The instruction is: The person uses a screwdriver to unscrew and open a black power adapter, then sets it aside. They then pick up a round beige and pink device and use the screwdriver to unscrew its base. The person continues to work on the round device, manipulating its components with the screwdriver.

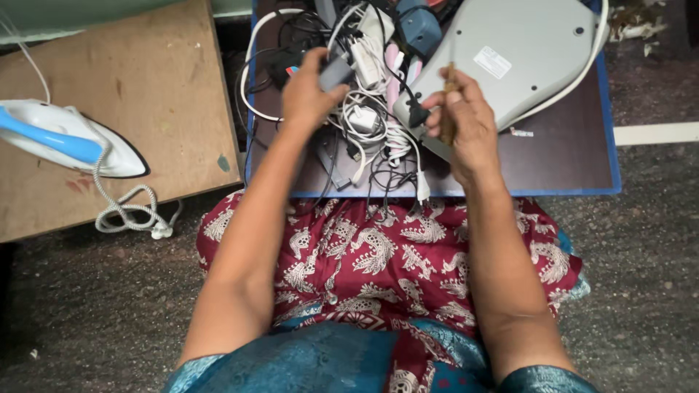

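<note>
**Two hands at a heap of chargers and cables**

The dark board with the blue edge serves as the landmark; it lies across the person's lap, just beyond the red patterned cloth.

The left hand reaches out over the near-left part of the board, forearm stretched straight away from the body. Its fingers are curled and pinch a small grey adapter, thumb on one side; the adapter's long axis runs up and to the right, away from the person, and it sits at the left edge of the cable tangle of white and black leads heaped on the board's middle.

The right hand is held above the board's centre, wrist bent, fingers pressed together around a thin brown stick-like tool. The tool stands nearly upright in view, its long axis running away from the person, its lower end near the edge of a large grey appliance lying underside-up on the board's far right.

Left of the board, a blue-and-white iron rests on a plywood sheet.
</note>
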